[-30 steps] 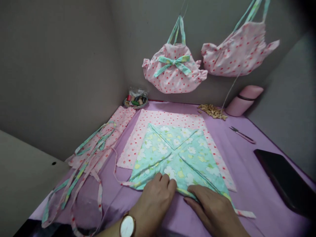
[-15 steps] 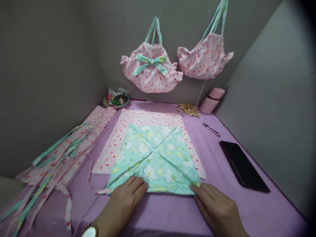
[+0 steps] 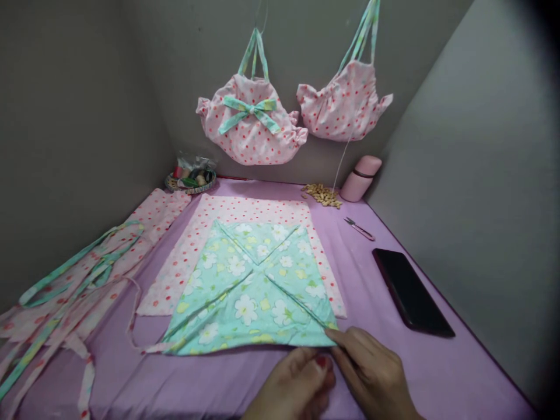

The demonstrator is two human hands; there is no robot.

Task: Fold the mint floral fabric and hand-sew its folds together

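A mint green floral cloth [image 3: 249, 291], folded so its four corners meet in the middle, lies on a pink dotted cloth [image 3: 245, 213] spread over the purple table [image 3: 371, 291]. My right hand [image 3: 371, 373] pinches the green cloth's near right corner with thumb and fingertips. My left hand [image 3: 297, 385] sits just left of it at the cloth's near edge, fingers curled and pressed together close to the same corner; whether it grips the cloth is hidden.
Two pink dotted bags [image 3: 251, 125] [image 3: 345, 105] hang on the back wall. A thread basket [image 3: 191, 178], wooden beads [image 3: 322, 195], a pink bottle [image 3: 361, 178], snips [image 3: 359, 228] and a black phone [image 3: 411, 291] lie around. Fabric strips [image 3: 79, 280] lie at left.
My left hand has slid from the cloth's near left part to the right, beside my right hand at the near right corner. The view has shifted right.
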